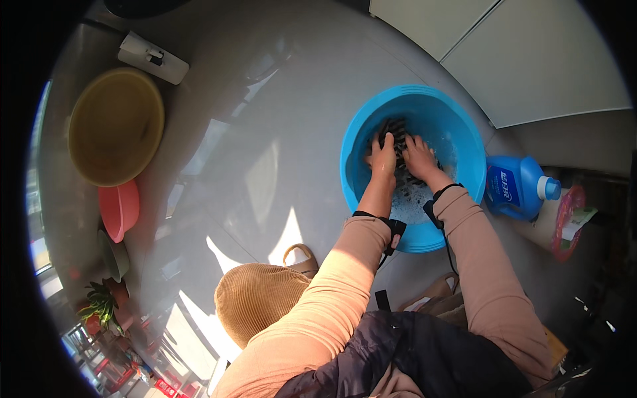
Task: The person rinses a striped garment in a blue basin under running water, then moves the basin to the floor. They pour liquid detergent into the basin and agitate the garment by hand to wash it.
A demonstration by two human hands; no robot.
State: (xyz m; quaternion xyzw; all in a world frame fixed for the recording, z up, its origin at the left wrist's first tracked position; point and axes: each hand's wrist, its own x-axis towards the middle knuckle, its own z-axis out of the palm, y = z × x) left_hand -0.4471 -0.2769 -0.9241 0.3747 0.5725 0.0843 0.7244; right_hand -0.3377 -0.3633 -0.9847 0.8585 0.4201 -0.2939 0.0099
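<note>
A large blue plastic basin [470, 119] stands on the grey tiled floor in front of me, with suds and water in it. Dark striped cloth [396, 130] lies wet in the basin under both hands. My left hand [382, 155] rests on the cloth's left side, thumb raised and fingers spread; its fingertips are partly hidden. Beside it, my right hand [419, 158] presses on the cloth with its fingers apart, palm down. Neither hand plainly grips the fabric. Black straps with cables circle both wrists.
A blue detergent bottle [515, 188] touches the basin's right side, near a bin with a pink rim [569, 224]. Pale cabinets [537, 64] stand behind. At left are a tan basin [117, 127], a pink basin [119, 209] and a potted plant [101, 307].
</note>
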